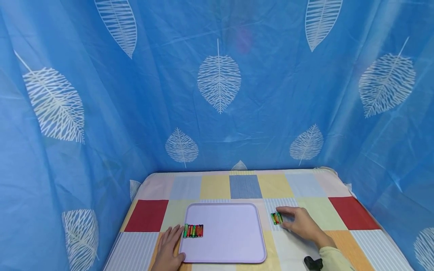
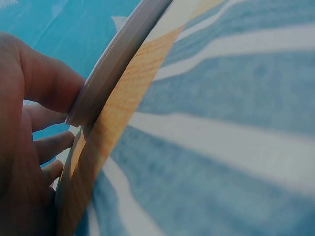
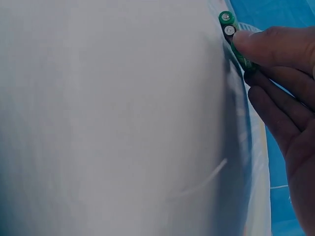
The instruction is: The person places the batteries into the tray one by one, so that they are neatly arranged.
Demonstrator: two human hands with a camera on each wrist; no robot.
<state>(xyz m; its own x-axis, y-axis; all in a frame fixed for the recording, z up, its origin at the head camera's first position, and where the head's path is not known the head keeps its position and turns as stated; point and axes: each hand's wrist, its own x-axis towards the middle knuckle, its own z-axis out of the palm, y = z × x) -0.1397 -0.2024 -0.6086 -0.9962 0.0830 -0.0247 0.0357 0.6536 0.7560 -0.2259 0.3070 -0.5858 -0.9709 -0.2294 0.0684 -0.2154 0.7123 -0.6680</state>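
In the head view several green and red batteries (image 1: 193, 230) stand in a side-by-side row along the left edge of a pale lilac tray (image 1: 234, 241). My left hand (image 1: 168, 246) rests against the tray's left side, fingers extended and thumb near the front corner; the left wrist view shows the thumb at the tray's rim (image 2: 93, 93). To the right of the tray, a small group of green and red batteries (image 1: 274, 218) lies on the cloth. My right hand (image 1: 301, 224) pinches the rightmost battery (image 3: 242, 56) between thumb and fingers, partly covering it.
A patchwork cloth (image 1: 149, 214) covers the table. Blue curtains (image 1: 264, 94) with white leaf prints surround it at the back and both sides. A black device (image 1: 313, 263) sits at the right wrist, beside a pale sleeve (image 1: 333, 259).
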